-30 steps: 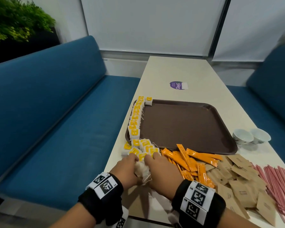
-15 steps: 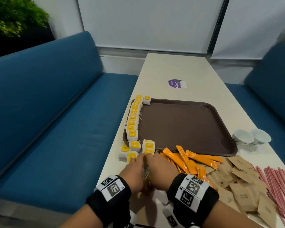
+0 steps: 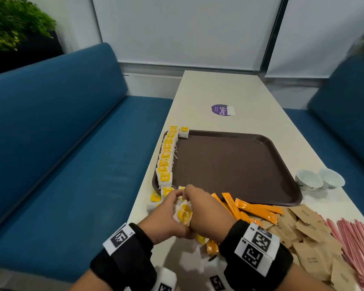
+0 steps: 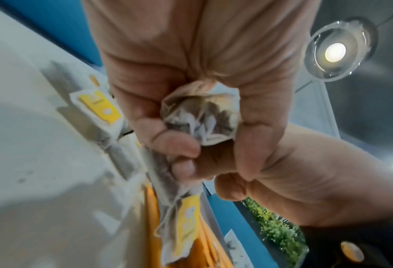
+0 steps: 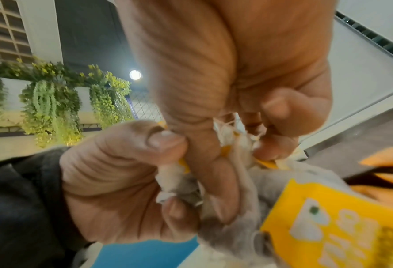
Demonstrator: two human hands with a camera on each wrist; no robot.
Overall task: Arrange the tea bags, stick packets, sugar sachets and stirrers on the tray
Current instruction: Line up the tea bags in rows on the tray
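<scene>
Left hand (image 3: 165,220) and right hand (image 3: 206,211) meet above the near edge of the counter (image 3: 235,91), the fingers (image 4: 181,145) of both clenched on a bunch of tea bags (image 3: 184,213) with yellow tags. A row of tea bags (image 3: 166,156) lines the left rim of the brown tray (image 3: 235,164). Orange stick packets (image 3: 259,210), brown sugar sachets (image 3: 309,232) and pink stirrers (image 3: 359,242) lie on the counter beside the tray. A purple sticker (image 3: 222,110) reads "ClayG"; the packet print is illegible.

Even indoor light, blurred wrist views
</scene>
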